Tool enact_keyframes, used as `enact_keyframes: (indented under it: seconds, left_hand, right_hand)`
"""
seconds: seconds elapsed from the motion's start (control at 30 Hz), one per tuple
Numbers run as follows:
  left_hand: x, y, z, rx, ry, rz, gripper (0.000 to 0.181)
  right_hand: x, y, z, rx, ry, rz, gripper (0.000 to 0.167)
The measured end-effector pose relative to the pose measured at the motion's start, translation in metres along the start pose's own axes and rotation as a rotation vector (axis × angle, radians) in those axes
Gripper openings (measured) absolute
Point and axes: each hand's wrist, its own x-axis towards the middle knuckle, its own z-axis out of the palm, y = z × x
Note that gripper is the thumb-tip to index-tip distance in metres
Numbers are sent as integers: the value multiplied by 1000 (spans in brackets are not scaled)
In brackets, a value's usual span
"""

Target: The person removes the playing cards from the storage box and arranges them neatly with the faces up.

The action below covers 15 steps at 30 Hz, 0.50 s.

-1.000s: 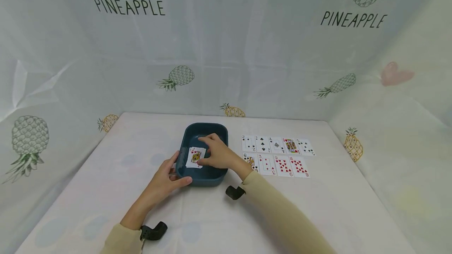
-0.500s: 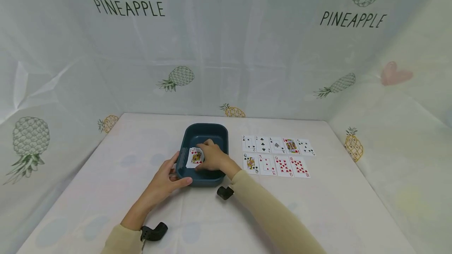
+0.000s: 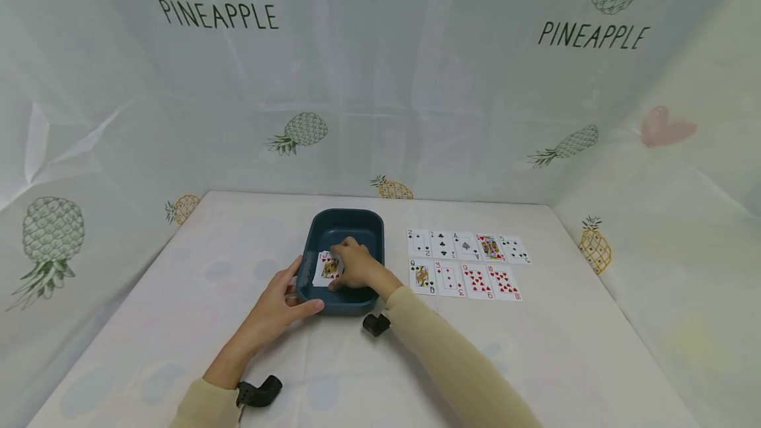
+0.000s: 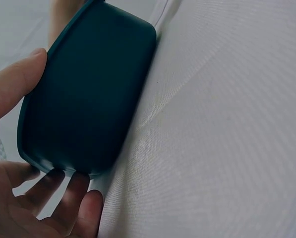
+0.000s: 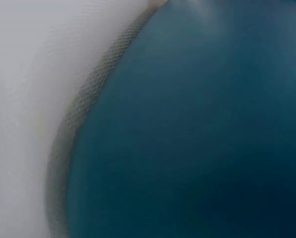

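A dark blue rectangular bin (image 3: 349, 308) stands on the table in the head view. My left hand (image 3: 275, 301) grips its near left corner, thumb at the front and fingers along the left side. In the left wrist view the left hand (image 4: 26, 163) bends around the bin (image 4: 88, 94). Inside the bin lies a small pile of playing cards, topped by a jack playing card (image 3: 327, 269). Reaching in from the right, my right hand (image 3: 358, 265) pinches the jack's right edge; its fingertips are partly hidden. Only the bin's outer wall (image 5: 187, 129) fills the right wrist view.
Two rows of face-up cards lie right of the bin: the far row includes an ace of spades (image 3: 466, 246), the near row a ten of hearts (image 3: 504, 282). White cloth (image 3: 582, 362) covers the table. A pineapple-printed curtain (image 3: 475, 117) hangs behind.
My right hand has moved down and left to the card's edge, its fingers closing in. The jack has shifted slightly over the pile. The left hand stays put.
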Motion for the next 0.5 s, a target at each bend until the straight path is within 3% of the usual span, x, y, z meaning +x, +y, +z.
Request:
enact_keyframes:
  seconds: [0.5]
  left_hand:
    - [0, 0, 2, -1, 11, -14, 111]
  right_hand:
    - [0, -1, -1, 30, 32, -22, 89]
